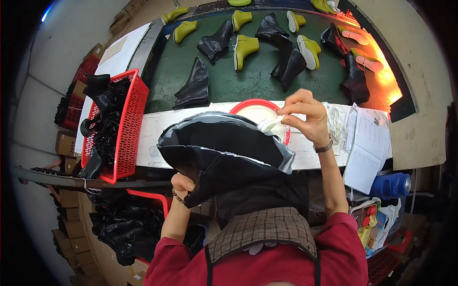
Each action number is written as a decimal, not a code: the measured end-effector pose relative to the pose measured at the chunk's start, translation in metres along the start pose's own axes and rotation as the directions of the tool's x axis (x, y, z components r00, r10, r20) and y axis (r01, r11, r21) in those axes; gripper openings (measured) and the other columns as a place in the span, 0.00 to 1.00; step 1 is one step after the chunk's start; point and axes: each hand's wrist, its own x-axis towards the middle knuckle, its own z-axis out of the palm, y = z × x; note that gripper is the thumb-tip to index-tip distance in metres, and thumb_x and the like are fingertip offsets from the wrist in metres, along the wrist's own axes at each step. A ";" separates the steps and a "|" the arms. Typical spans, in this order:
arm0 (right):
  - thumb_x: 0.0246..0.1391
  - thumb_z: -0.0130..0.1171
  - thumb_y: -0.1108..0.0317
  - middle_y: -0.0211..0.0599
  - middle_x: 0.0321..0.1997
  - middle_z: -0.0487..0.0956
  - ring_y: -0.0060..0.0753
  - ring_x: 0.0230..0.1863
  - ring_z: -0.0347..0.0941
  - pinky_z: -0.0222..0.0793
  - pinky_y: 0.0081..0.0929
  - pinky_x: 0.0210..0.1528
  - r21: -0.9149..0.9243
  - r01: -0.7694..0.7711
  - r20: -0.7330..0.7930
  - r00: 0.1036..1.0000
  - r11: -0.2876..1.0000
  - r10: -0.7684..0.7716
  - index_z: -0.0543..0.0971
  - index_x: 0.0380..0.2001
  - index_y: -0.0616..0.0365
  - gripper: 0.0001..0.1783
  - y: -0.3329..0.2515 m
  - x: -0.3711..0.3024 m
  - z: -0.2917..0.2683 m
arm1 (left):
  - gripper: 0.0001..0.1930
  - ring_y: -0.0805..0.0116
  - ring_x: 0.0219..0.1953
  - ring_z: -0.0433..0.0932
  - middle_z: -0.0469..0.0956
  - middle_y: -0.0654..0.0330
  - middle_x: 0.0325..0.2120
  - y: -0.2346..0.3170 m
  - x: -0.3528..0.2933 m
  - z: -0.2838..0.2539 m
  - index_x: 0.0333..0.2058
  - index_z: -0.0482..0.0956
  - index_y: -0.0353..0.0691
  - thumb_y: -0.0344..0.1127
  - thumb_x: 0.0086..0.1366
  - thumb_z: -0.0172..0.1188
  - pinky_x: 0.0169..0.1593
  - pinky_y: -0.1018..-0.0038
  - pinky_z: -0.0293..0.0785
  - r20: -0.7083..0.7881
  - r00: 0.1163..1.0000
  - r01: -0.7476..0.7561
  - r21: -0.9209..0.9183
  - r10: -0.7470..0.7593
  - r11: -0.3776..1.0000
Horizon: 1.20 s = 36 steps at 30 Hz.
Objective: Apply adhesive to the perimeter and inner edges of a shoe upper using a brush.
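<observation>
A black leather boot upper [217, 171] is held up in front of me, its wide opening turned toward the far side and its grey-white edge showing. At its lower left my left hand [182, 185] is closed on it, the fingers partly hidden behind the leather. My right hand [305, 114] pinches a small white brush-like applicator [271, 124], whose tip is at the upper's far edge; exact contact is hard to tell. Just behind lies a round red-rimmed tub [253, 103] of whitish stuff, partly covered by the upper and my right hand.
Beyond the white bench [157, 143], a green conveyor belt [167, 71] bears black uppers and yellow-green boot lasts [245, 50]; its right side glows orange. A red basket [129, 128] of black uppers stands left. An open notebook [367, 152] and blue bottle [389, 186] are right.
</observation>
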 end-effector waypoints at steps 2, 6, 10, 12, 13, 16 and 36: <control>0.44 0.78 0.69 0.24 0.35 0.83 0.25 0.40 0.76 0.62 0.30 0.54 -0.013 -0.073 -0.022 0.997 0.997 0.073 0.91 0.35 0.49 0.12 0.005 -0.012 0.002 | 0.44 0.39 0.59 0.78 0.75 0.34 0.59 0.005 -0.002 0.003 0.63 0.68 0.21 0.17 0.40 0.61 0.65 0.54 0.74 -0.054 0.999 -0.004 0.011 0.005 1.000; 0.45 0.77 0.70 0.25 0.36 0.84 0.27 0.40 0.76 0.62 0.30 0.54 -0.019 -0.133 -0.021 0.991 0.991 0.133 0.90 0.34 0.50 0.10 0.007 -0.029 0.006 | 0.41 0.40 0.54 0.82 0.77 0.33 0.56 0.013 0.003 0.013 0.62 0.68 0.18 0.17 0.42 0.59 0.62 0.55 0.77 0.001 1.000 -0.028 0.037 0.028 0.999; 0.46 0.76 0.71 0.26 0.36 0.84 0.25 0.39 0.77 0.62 0.29 0.54 -0.007 -0.220 -0.029 0.975 0.976 0.219 0.91 0.35 0.51 0.10 0.015 -0.043 0.005 | 0.38 0.43 0.48 0.85 0.79 0.33 0.53 0.017 -0.001 0.012 0.60 0.70 0.17 0.17 0.43 0.57 0.58 0.56 0.81 0.041 0.999 -0.034 0.061 0.032 0.998; 0.51 0.74 0.72 0.29 0.36 0.84 0.24 0.39 0.77 0.65 0.26 0.49 0.022 -0.248 -0.021 0.968 0.968 0.249 0.90 0.37 0.56 0.08 0.021 -0.048 0.003 | 0.38 0.44 0.48 0.85 0.80 0.33 0.52 0.017 0.000 0.017 0.60 0.70 0.17 0.17 0.44 0.57 0.57 0.57 0.82 0.000 1.000 -0.031 -0.011 0.031 0.999; 0.54 0.72 0.72 0.30 0.37 0.84 0.23 0.39 0.77 0.65 0.23 0.45 0.064 -0.307 -0.085 0.946 0.950 0.312 0.89 0.38 0.58 0.07 0.021 -0.050 0.002 | 0.37 0.45 0.47 0.86 0.80 0.34 0.52 0.017 0.001 0.019 0.60 0.71 0.17 0.17 0.44 0.57 0.56 0.57 0.83 -0.040 0.999 -0.020 -0.083 0.017 0.996; 0.62 0.67 0.72 0.33 0.38 0.82 0.21 0.38 0.75 0.65 0.17 0.36 0.092 -0.361 -0.167 0.913 0.928 0.372 0.88 0.41 0.65 0.08 0.027 -0.055 -0.001 | 0.35 0.46 0.30 0.86 0.82 0.31 0.41 0.019 -0.005 0.015 0.55 0.71 0.14 0.21 0.43 0.59 0.29 0.65 0.87 -0.277 0.955 -0.068 0.137 0.104 0.988; 0.43 0.76 0.76 0.29 0.36 0.81 0.28 0.40 0.75 0.66 0.28 0.47 -0.104 -0.009 0.030 0.999 0.995 0.012 0.90 0.36 0.55 0.13 -0.040 0.012 0.002 | 0.43 0.43 0.58 0.80 0.78 0.38 0.57 -0.001 -0.013 0.025 0.62 0.70 0.19 0.20 0.39 0.62 0.66 0.56 0.75 -0.155 0.986 0.076 0.088 -0.062 0.993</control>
